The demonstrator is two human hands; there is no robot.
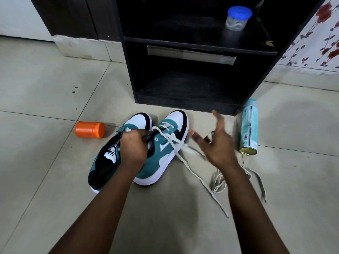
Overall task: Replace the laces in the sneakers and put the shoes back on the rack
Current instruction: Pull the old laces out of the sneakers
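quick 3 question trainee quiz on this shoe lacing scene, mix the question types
1. True or false: both sneakers stand on the rack.
2. Which hand grips a sneaker: (a) left (b) right?
3. Fill in: the spray can lies on the ____.

Key:
1. False, they are on the floor.
2. (a): the left hand grips it; the right hand is spread open above the lace.
3. Floor.

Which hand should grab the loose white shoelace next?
Probably the right hand. It is open and free, just above the loose white lace trailing from the right sneaker. The left hand is busy gripping the left sneaker by its tongue.
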